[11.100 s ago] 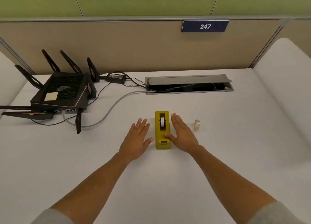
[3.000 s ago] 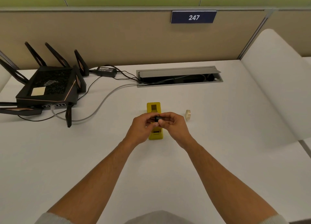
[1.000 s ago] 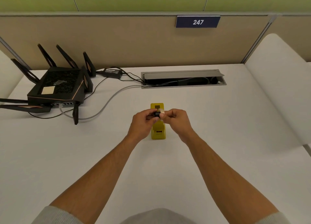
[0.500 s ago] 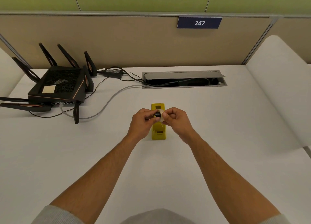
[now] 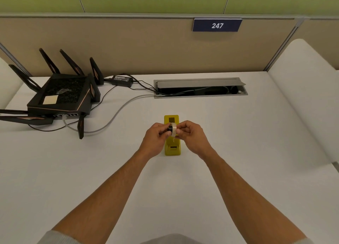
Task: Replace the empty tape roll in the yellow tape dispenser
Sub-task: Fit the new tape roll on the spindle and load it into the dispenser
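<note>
The yellow tape dispenser [image 5: 172, 148] lies on the white desk, its long axis pointing away from me, its roll slot empty at the far end. Just above its middle, both hands meet. My left hand [image 5: 156, 140] pinches a small black hub [image 5: 170, 128]. My right hand [image 5: 192, 138] pinches a clear tape roll [image 5: 173, 129] that sits against the hub. A short loose end of tape hangs down from the roll. My fingers hide part of the roll and the dispenser's middle.
A black router [image 5: 60, 97] with several antennas stands at the back left, with a power brick [image 5: 122, 78] and cables [image 5: 117, 111] running to an open cable tray [image 5: 200, 87] at the back centre. A beige partition with a "247" sign [image 5: 217, 25] closes the back.
The tape roll that lay to the right of the dispenser is now in my right hand. Over the last second the roll has come closer onto the black hub; hands stay above the dispenser.
</note>
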